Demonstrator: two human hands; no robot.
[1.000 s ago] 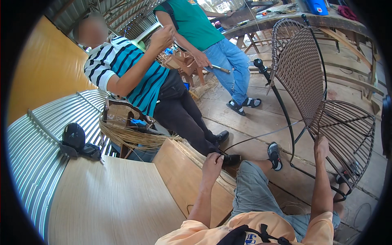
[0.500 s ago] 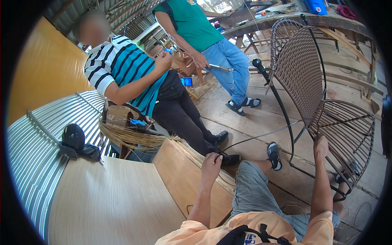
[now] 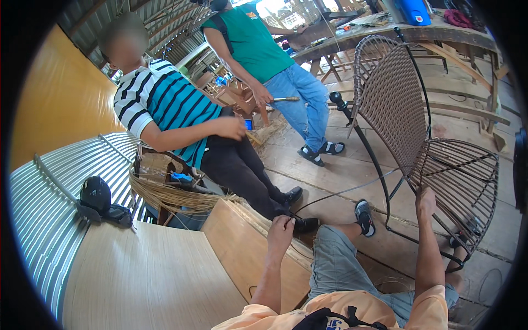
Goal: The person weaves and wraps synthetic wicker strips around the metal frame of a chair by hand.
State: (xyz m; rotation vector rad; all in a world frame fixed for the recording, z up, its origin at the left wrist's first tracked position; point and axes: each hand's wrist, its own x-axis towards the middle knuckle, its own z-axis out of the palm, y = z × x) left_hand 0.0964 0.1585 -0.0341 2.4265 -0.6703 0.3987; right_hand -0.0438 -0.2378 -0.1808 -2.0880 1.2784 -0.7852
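While our left grip (image 3: 281, 228) pinches a dark strand (image 3: 352, 190), our right grip (image 3: 425, 202) curls at the woven chair (image 3: 393, 102)'s seat edge. We cannot tell what it pinches.

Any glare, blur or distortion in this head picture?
Head view: black vignette at the rim, and the workbench bows there; head view: daylight behind the green-shirted co-worker is blown out; head view: the striped-shirt co-worker's hand looks smeared, while the woven chair, wearer's left hand and right hand read clearly.
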